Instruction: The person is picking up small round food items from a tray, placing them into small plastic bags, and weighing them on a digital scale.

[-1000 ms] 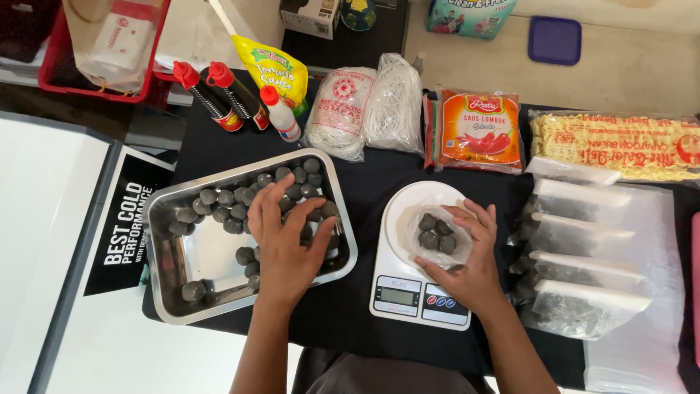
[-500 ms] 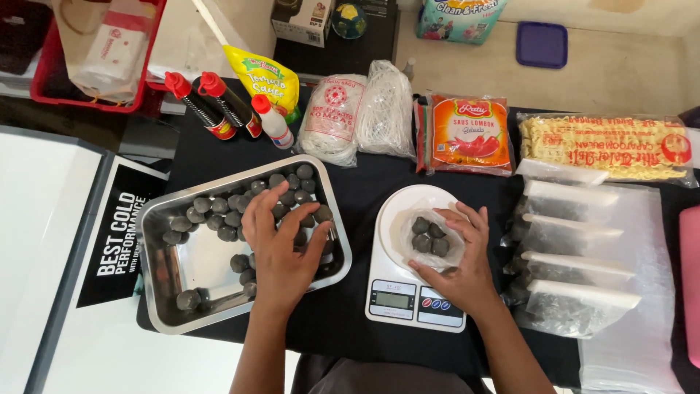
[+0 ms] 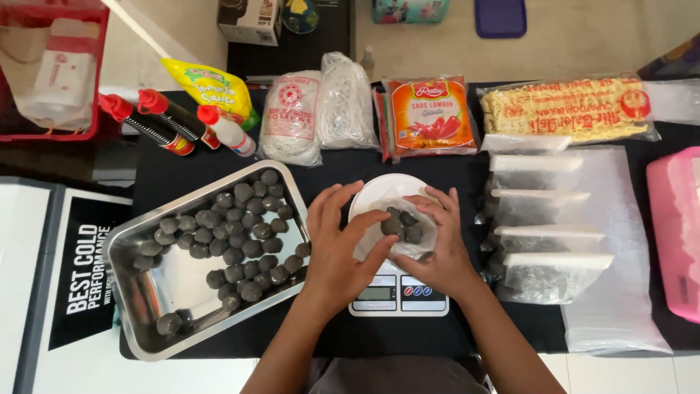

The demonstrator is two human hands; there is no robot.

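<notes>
Both forearms bare, no sleeves in view. Left hand (image 3: 337, 248) and right hand (image 3: 435, 244): no gloves, rings or watch. Grey garment at near edge

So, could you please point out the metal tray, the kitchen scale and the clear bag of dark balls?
metal tray (image 3: 149, 292), head view, bare floor of the tray.
kitchen scale (image 3: 399, 298), head view, front panel by the display.
clear bag (image 3: 370, 237), head view, its left plastic wall.

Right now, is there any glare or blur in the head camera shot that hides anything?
Head view: sharp and evenly lit; glare on the metal tray floor and on the filled clear bags veils their contents; both hands, left hand and right hand, are crisp, with no motion blur.
</notes>
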